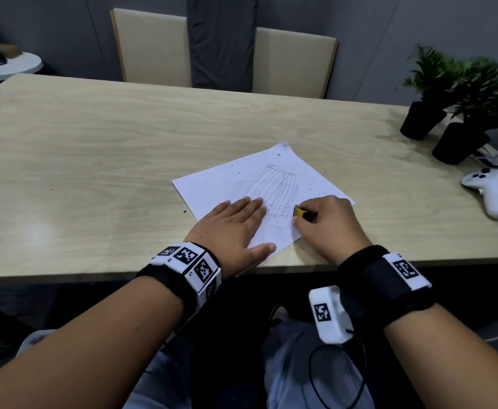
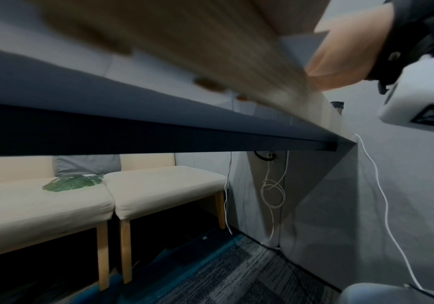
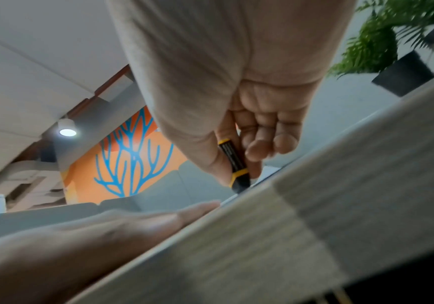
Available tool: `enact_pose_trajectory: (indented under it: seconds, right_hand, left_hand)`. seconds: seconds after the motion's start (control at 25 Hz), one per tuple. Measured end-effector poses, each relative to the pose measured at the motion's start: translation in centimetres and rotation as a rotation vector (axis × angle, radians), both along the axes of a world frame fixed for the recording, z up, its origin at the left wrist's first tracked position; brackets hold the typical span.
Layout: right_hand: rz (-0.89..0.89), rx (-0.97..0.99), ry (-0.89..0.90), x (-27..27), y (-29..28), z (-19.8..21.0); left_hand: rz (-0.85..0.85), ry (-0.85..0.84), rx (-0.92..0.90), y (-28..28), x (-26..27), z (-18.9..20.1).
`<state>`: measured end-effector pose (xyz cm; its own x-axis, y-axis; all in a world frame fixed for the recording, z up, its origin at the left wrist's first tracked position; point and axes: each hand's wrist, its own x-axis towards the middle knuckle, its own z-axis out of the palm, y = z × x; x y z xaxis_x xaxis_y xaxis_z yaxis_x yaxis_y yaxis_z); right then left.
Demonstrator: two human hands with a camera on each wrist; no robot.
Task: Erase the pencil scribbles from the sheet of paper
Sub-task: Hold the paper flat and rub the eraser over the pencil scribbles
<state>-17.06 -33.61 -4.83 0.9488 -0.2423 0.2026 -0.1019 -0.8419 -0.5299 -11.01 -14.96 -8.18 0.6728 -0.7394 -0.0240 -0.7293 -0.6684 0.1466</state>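
Note:
A white sheet of paper [image 1: 250,178] lies askew on the wooden table [image 1: 94,149], covered in the middle with grey pencil scribbles [image 1: 271,187]. My left hand [image 1: 236,225] lies flat, fingers straight, on the sheet's near left part. My right hand [image 1: 324,222] pinches a yellow-and-black eraser [image 1: 299,212] whose tip touches the paper at the scribbles' lower right edge. The right wrist view shows the eraser [image 3: 234,164] held between thumb and fingers of the right hand [image 3: 236,133], and the flat left hand [image 3: 106,228] lower left. Small dark eraser crumbs dot the sheet.
Two potted plants in black pots [image 1: 422,119] stand at the far right, with a white game controller [image 1: 487,190] nearer. Two beige chairs [image 1: 153,45] face the table's far side. The table's near edge [image 1: 419,261] runs just behind my wrists.

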Motion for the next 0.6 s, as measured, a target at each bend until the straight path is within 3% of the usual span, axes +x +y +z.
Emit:
enact_pose_trajectory:
  seconds: [0.12, 0.28, 0.44, 0.6]
  right_hand:
    - [0.119, -0.043, 0.053, -0.2, 2.5, -0.3]
    - [0.002, -0.036, 0.049, 0.6, 0.4, 0.3]
    - [0.131, -0.052, 0.084, 0.0, 2.9, 0.2]
    - [0.043, -0.045, 0.051, 1.0, 1.4, 0.4]
  left_hand:
    - [0.006, 0.002, 0.005, -0.1, 0.0, -0.1]
    - [0.007, 0.011, 0.01, 0.0, -0.1, 0.2]
    - [0.013, 0.007, 0.005, -0.2, -0.1, 0.1]
    - [0.007, 0.018, 0.006, -0.2, -0.1, 0.3]
